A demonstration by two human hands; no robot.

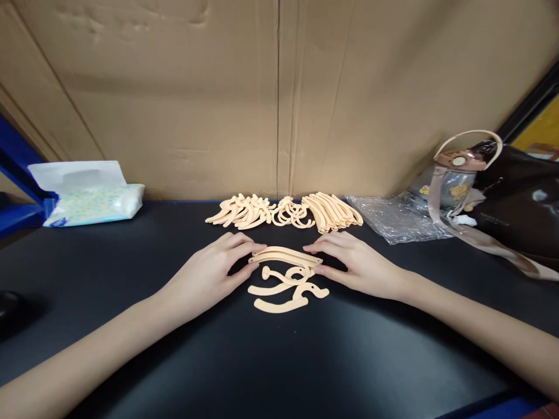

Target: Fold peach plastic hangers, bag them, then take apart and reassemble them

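Observation:
Two long, gently curved beige plastic strips [283,256] with small holes at their ends lie side by side between my hands. My left hand [220,262] pinches their left ends between thumb and fingers. At the right ends, my right hand [349,263] has its fingertips on the far side and its thumb on the near side. Just nearer to me lie a beige piece with a ring [298,274] and a small round knob [266,272], partly overlapping an S-shaped beige piece [271,290]. Closest to me is another S-shaped piece [282,305] with a hooked end.
Behind my hands sit piles of hooked pieces [242,210], ring-like pieces [288,212] and long strips [334,212]. A tissue pack [94,201] stands left. On the right are a clear plastic bag [395,218], a strapped bottle [456,180] and a dark bag [524,203]. Cardboard [218,105] closes the back.

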